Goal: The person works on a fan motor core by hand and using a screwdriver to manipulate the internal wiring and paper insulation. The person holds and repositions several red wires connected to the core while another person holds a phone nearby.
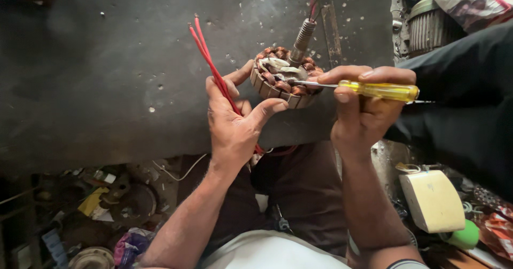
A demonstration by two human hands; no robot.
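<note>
Red-and-white printed wrapper (473, 1), top right

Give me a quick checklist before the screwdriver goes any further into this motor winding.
1. Left hand grips the stator: ok.
2. Right hand holds the yellow-handled screwdriver: ok.
3. Screwdriver tip rests on the copper coils, by the white insulation: ok.
4. Red wires held away from the tip: ok.
5. Coil damage under the tip: cannot tell.
6. Threaded shaft clear of both hands: ok.

At the centre of the frame, a wound stator (282, 77) is held above the counter (107, 76), with the left hand (235, 122) below-left of it. A screwdriver (368, 90), gripped by the right hand (363, 108), is laid across from the right, its tip on the windings. Two wires (211, 60) are run up-left past the left hand.
</note>
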